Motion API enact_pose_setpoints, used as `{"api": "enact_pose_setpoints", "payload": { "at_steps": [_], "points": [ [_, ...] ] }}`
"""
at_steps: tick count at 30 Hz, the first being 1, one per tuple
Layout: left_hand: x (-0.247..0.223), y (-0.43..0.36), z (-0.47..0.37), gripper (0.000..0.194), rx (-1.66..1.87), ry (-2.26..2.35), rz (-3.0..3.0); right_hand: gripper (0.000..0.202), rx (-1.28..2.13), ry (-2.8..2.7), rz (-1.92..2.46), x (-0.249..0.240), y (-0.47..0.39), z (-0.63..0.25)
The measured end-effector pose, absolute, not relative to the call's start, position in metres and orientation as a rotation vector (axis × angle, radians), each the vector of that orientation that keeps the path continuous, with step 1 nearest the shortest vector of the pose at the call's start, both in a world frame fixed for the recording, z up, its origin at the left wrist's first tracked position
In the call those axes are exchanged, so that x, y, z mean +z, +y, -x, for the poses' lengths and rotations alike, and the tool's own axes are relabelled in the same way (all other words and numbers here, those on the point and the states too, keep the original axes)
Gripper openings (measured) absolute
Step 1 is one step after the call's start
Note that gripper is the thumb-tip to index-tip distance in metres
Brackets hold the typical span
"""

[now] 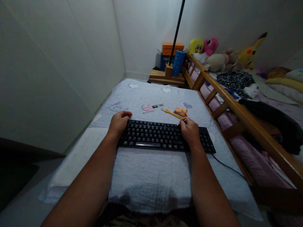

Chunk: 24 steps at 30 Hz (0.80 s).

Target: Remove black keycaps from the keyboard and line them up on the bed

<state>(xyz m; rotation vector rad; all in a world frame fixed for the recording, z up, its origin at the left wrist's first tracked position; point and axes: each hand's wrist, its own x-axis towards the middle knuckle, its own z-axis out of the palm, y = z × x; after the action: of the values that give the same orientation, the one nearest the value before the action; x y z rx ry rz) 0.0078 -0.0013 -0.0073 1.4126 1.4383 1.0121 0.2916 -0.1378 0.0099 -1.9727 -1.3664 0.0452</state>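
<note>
A black keyboard lies flat on the pale quilted cover, its cable running off to the right. At its far left corner is my left hand, fingers curled around the edge and thumb along the top. My right hand is over the right part of the keys, thumb and fingers pinched together; a thin, light tip shows at them, too small to name. Just beyond the right hand lie a yellow-handled brush and a crumpled orange cloth. Farther left are a black-handled tool with a metal end and a cotton swab.
A wooden bed rail runs along the right side, with plush toys and clothes behind it. A white wall panel stands on the left. At the back are a wooden stand with a black pole, a blue foam roller and an orange box.
</note>
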Motion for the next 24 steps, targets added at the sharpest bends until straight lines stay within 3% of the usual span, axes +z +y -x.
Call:
{"api": "enact_pose_setpoints", "payload": {
  "at_steps": [24],
  "points": [
    [-0.0078, -0.0019, -0.0077, 0.029, 1.018, 1.435, -1.419, 0.022, 0.0, -1.353, 1.985, 0.0082, -0.1374, -0.293]
  ]
}}
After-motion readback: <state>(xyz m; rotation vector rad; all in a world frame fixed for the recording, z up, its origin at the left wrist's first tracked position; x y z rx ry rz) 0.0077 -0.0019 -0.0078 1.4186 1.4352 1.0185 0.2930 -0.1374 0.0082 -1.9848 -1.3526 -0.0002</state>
